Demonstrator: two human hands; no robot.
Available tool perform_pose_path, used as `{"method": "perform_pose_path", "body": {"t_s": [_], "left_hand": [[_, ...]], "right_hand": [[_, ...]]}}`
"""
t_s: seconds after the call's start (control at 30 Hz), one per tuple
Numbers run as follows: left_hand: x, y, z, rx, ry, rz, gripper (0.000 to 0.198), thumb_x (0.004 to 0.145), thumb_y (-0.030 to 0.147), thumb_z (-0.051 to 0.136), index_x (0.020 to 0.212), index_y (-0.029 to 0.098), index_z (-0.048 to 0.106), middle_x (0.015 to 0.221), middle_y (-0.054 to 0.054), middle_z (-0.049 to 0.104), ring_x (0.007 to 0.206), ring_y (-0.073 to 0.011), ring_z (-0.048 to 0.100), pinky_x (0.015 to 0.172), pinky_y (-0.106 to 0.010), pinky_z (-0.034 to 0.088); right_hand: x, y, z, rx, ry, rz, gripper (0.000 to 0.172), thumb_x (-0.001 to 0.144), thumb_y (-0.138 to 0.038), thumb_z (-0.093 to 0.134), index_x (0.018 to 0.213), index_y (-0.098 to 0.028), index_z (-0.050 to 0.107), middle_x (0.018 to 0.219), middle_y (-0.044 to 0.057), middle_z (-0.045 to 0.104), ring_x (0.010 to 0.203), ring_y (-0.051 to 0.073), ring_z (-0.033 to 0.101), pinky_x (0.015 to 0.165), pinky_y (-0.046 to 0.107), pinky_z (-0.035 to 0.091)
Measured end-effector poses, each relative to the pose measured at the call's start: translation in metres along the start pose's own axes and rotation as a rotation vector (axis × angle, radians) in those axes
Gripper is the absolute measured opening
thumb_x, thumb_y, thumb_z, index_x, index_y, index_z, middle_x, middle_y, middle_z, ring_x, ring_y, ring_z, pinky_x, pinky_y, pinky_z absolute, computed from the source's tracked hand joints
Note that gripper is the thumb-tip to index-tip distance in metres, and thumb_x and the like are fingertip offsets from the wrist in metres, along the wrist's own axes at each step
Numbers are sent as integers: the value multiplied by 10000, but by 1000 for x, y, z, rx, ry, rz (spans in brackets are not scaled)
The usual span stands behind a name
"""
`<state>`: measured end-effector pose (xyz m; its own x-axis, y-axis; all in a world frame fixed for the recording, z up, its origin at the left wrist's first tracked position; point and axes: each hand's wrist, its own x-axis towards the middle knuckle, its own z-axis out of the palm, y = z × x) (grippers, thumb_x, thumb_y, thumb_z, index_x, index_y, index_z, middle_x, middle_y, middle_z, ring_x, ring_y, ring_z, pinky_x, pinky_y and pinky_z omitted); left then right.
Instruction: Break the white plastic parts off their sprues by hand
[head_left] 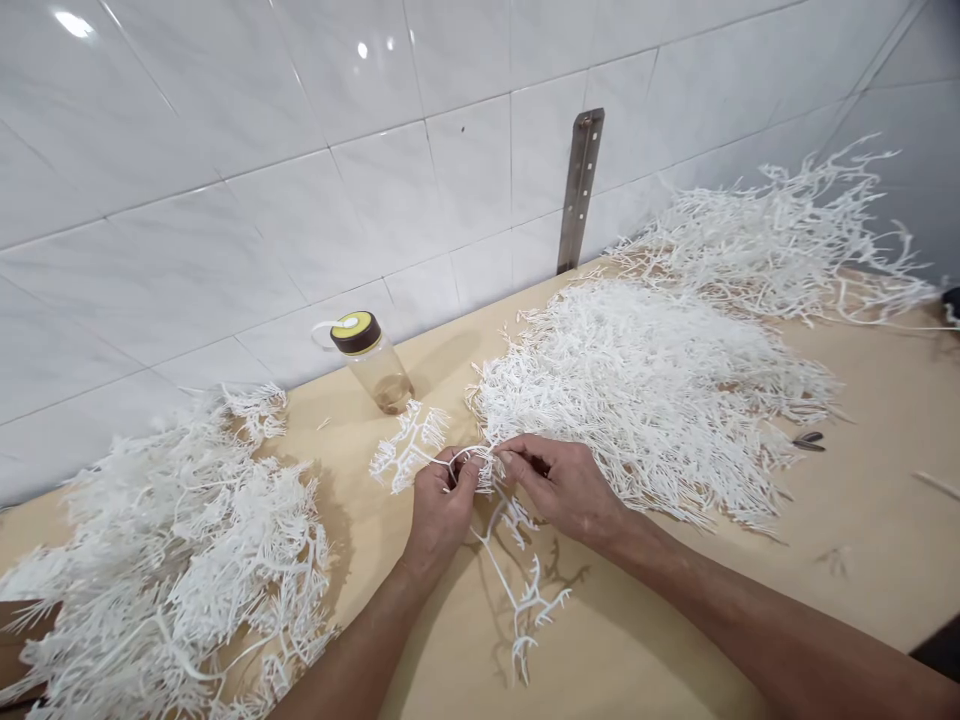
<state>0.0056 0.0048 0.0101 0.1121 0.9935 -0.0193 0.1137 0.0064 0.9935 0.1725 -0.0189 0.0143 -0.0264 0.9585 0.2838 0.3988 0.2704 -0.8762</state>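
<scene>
My left hand [444, 508] is closed around a white artificial branch [486, 540], thumb and forefinger pinching one of its stems. Part of the branch, covered with fine sprigs [409, 445], spreads out beyond that hand. Barer forked twigs [529, 600] hang toward me over the table. Close beside it, my right hand [566, 485] is closed in a pinch on a small white sprig at the branch, with the fingertips of both hands almost meeting. The fingers partly hide the sprig and where it meets the stem.
A large heap of loose white sprigs [645, 390] lies right of my hands, with bare white branches [780, 235] behind it. Bushy white branches [180, 560] are piled at left. A yellow-lidded bottle [373, 365] and metal bracket [581, 190] stand near the tiled wall [262, 200].
</scene>
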Motion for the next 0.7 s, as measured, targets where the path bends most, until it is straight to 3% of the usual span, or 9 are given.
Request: {"method": "perform_pose_path", "body": {"t_s": [0.13, 0.27, 0.7], "left_hand": [[1, 1, -1, 18, -32, -10, 245, 793, 399, 678, 717, 172, 625, 569, 41, 468, 524, -99, 379, 513, -221, 322], [0, 4, -1, 28, -15, -3, 226, 822, 380, 644, 739, 171, 624, 591, 36, 485, 548, -105, 398, 533, -223, 339], [-1, 3, 0, 107, -95, 44, 306, 840, 446, 655, 785, 145, 654, 643, 12, 571, 612, -123, 499, 597, -227, 400]], "right_hand": [[1, 0, 2, -21, 32, -19, 173, 911, -297, 576, 874, -211, 722, 641, -10, 644, 570, 139, 556, 552, 260, 423], [0, -4, 2, -58, 70, -100, 143, 902, -240, 577, 907, -212, 718, 759, 16, 706, 640, 152, 610, 589, 267, 463], [2, 5, 2, -272, 25, -213, 149, 924, -165, 540, 881, -177, 682, 794, 35, 706, 701, 158, 629, 656, 281, 453]]}}
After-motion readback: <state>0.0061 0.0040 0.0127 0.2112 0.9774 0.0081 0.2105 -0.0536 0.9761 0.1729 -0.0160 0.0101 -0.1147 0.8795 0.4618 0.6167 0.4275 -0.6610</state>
